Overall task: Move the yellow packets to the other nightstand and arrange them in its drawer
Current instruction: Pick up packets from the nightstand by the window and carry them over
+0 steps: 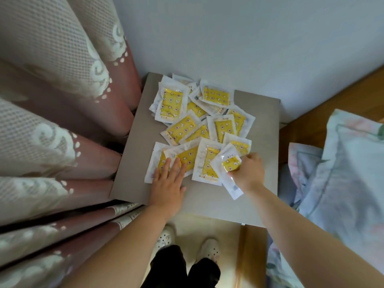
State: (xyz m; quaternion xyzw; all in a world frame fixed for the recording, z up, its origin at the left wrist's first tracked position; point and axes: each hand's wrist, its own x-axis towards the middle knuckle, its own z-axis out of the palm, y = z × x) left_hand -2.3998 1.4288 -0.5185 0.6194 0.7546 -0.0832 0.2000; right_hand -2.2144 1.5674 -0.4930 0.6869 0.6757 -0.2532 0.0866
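Packets heaped loose on the nightstand, both my hands among them.

Slippery yellow packets [199,125] could slide off the nightstand [261,142] near its left edge, I judged, where my left hand [168,183] lay flat, fingers spread, pressing two; toward the front right corner my right hand [247,173] pinched one packet [229,165], others overlapping loosely beneath.

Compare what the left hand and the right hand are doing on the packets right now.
The left hand lies flat, fingers spread, pressing on packets at the near-left edge of the pile; the right hand is curled, pinching one yellow packet. The left hand grips nothing; the right hand's packet is crumpled and tilted up at the pile's near-right corner. Both reach over the grey nightstand top and touch packets.
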